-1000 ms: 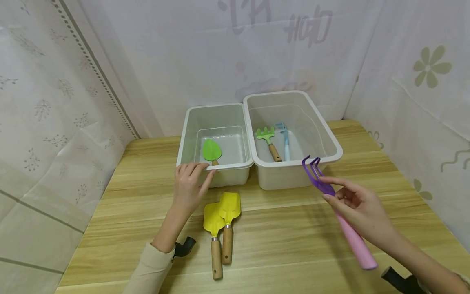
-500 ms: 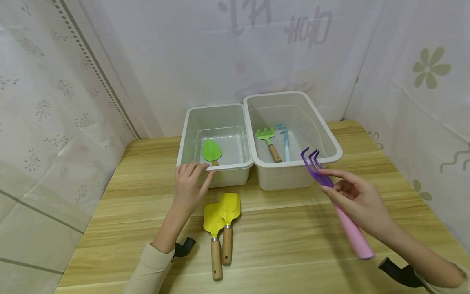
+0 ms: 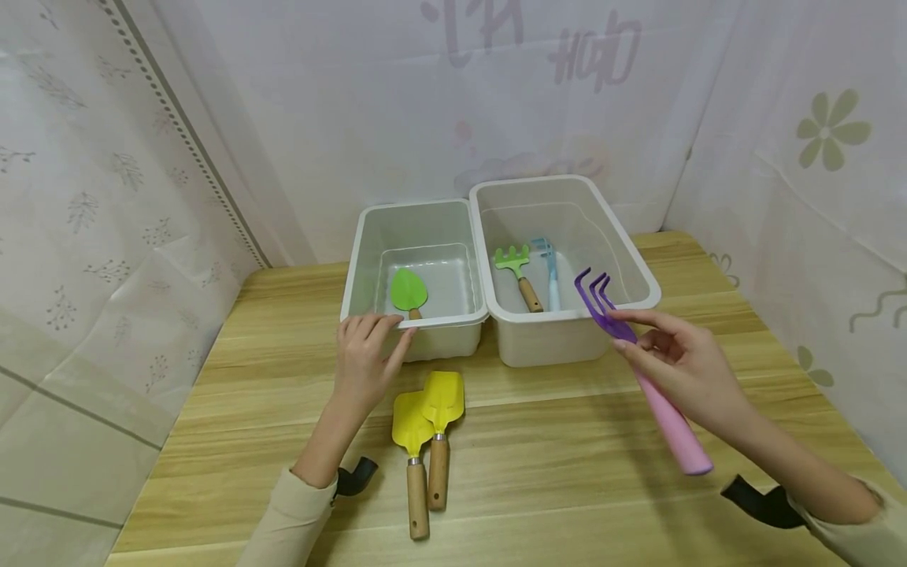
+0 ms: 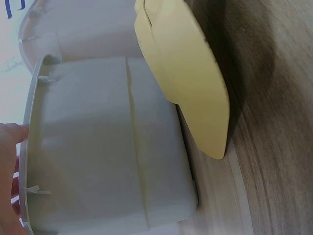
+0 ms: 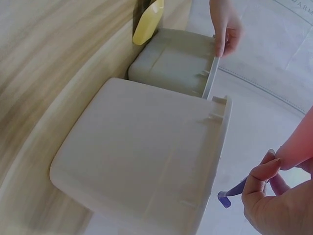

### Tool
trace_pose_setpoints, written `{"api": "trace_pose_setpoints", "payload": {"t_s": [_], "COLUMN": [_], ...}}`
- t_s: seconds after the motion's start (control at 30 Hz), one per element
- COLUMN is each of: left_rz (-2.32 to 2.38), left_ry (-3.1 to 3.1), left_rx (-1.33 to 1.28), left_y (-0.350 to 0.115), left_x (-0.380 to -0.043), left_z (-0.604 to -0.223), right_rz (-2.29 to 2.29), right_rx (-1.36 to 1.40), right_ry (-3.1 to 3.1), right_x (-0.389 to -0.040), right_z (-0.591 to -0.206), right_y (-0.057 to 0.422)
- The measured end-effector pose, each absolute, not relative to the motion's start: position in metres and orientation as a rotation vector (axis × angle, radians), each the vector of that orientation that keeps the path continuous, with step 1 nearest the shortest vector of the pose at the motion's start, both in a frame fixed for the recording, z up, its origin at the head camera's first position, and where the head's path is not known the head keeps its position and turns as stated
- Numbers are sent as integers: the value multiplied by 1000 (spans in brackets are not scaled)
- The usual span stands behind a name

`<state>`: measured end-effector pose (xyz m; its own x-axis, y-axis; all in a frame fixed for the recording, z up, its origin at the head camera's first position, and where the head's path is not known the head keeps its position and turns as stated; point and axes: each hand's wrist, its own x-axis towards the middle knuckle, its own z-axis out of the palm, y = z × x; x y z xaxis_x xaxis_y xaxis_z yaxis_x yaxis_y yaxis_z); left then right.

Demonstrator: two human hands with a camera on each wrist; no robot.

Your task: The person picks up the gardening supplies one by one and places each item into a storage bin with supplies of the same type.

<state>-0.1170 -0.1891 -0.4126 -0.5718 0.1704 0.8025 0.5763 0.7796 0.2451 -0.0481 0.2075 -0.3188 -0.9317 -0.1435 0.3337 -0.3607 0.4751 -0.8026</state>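
My right hand [image 3: 683,366] pinches a hand rake [image 3: 669,421] with purple tines and a pink handle, near where the tines join the handle. The tines tilt up over the front rim of the right-hand white bin [image 3: 553,339]. Inside that bin lie a green hand rake [image 3: 528,293] with a wooden handle and a light blue hand rake [image 3: 553,279]. My left hand [image 3: 364,358] grips the front rim of the smaller left bin [image 3: 446,340], fingers over the edge and thumb outside. A green trowel [image 3: 409,290] lies in this bin, its handle mostly hidden by the front wall.
Two yellow trowels [image 3: 444,398] with wooden handles lie overlapping on the wooden table [image 3: 553,472], in front of the left bin. The bins stand side by side. Pale patterned cloth [image 3: 319,118] hangs behind and at both sides.
My right hand has moved slightly up and left with the purple and pink hand rake, bringing its tines further over the right bin's rim. The left hand has stayed in place.
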Motion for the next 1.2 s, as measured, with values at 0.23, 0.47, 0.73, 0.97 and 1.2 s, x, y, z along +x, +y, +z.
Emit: {"api": "trace_pose_setpoints", "payload": {"t_s": [0.23,0.47,0.73,0.97,1.2], "left_rz": [-633,-636,-629,-631,-628], "left_ry": [-2141,-2142,-2145,-2140,-2149], "left_rx": [-557,-562,-562,-570,-567], "left_y": [-189,-189,-189,-189,-190], "left_x": [-117,-118,-119,-118,-118], "left_z": [-412,-412,-413,-413,-413], "right_rz": [1451,1444,1406,1392,1380], "right_rx": [436,445,421,413,392], "right_ry": [-2518,-2526,-2554,-2573,-2600], "right_x": [-57,-64,-72,-79,-86], "right_z": [-319,-317,-313,-310,-307], "right_y": [209,212,214,214,215]}}
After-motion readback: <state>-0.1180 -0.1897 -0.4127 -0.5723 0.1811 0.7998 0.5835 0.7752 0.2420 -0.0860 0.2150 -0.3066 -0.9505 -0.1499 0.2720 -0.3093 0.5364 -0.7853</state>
